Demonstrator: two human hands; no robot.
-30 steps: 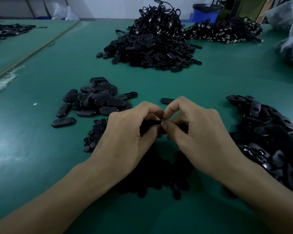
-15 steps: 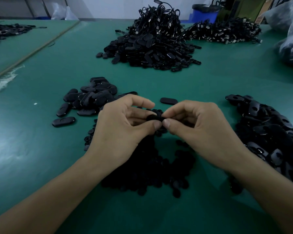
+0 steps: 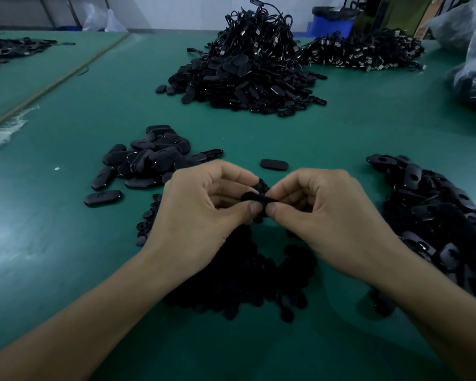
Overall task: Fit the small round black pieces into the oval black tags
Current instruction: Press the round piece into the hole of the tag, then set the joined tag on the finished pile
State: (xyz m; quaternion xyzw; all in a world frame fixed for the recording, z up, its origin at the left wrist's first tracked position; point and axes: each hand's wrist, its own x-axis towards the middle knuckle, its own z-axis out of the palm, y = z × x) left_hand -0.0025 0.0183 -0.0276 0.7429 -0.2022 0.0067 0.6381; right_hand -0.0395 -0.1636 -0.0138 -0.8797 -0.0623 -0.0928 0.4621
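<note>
Just above the heap of small round black pieces (image 3: pixel 231 273) on the green table (image 3: pixel 66 243), both hands have come up and eased apart. Now the left hand (image 3: pixel 201 213) and right hand (image 3: pixel 330 213) each pinch an end of the oval black plastic tag (image 3: pixel 254 198), so I'd guess its piece is seated.

Two hands (image 3: pixel 201 215); tags (image 3: pixel 149 158), round pieces (image 3: pixel 231 276) beyond counting.

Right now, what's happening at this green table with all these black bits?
A person is pinching one oval black tag between the left hand and the right hand, just above a heap of small round pieces on the green table. Whether a round piece is seated in it yet cannot be told. Other tags lie in a left pile and a right pile.
</note>
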